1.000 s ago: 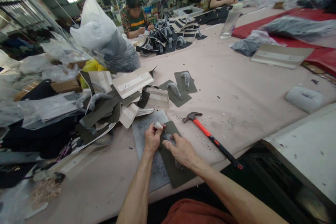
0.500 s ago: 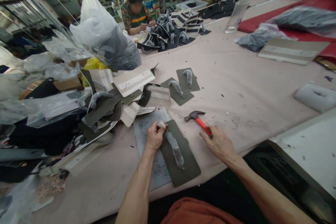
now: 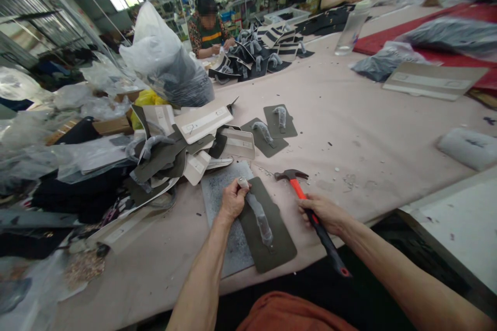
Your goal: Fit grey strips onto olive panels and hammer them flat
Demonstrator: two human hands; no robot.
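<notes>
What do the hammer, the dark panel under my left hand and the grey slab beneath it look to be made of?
Hammer: dark metal head, seemingly steel; the orange and black handle looks rubber-coated. The right hand grips it. Olive panel: matte and thin, probably leather or a synthetic; the strap on it appears film-wrapped, being glossy and wrinkled. The left hand holds its top. Grey slab: speckled and pitted, perhaps stone or metal.

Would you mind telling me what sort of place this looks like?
Probably a factory workshop making bag or leather parts: olive-green cut panels with wrapped handles heaped on a long pale worktable, a red-handled hammer, and other seated workers in vests.
</notes>
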